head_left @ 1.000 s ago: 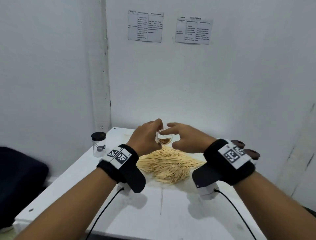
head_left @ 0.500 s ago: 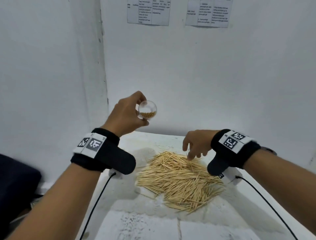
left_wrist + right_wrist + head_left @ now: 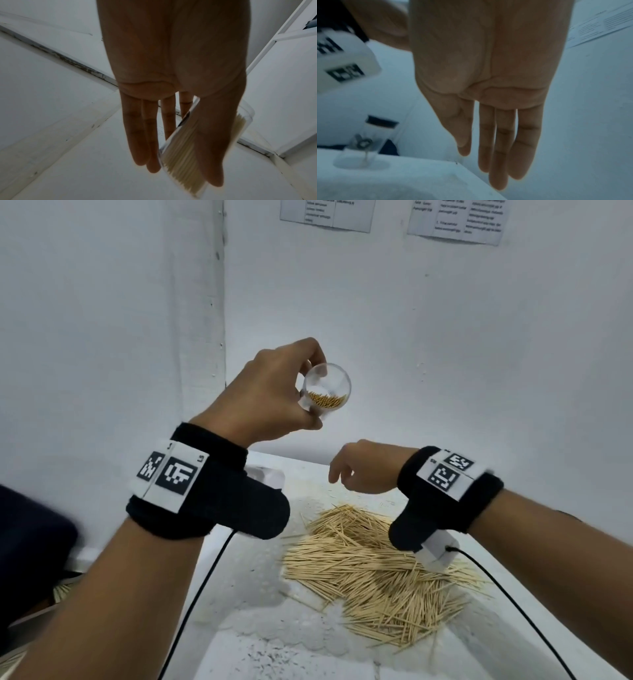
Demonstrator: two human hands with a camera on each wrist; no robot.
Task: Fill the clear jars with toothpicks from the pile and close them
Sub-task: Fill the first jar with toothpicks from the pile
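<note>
White table [image 3: 260,628] bears toothpick pile [image 3: 376,570]; capped jar [image 3: 373,136] (far corner).

Hidden, cropped and blurred parts

In the head view the left hand [image 3: 270,392] is covering the far wall of the clear jar [image 3: 327,392], the right hand [image 3: 363,467] is curling its fingertips out of sight, and the right wristband [image 3: 445,491] is overlapping part of the toothpick pile [image 3: 376,570]; the wall papers [image 3: 329,213] are running off the top edge, their print too small to read. In the right wrist view the lidded jar [image 3: 368,136] is showing only as a blur, its contents unclear. In the left wrist view the thumb [image 3: 211,142] is hiding the jar's middle.
</note>
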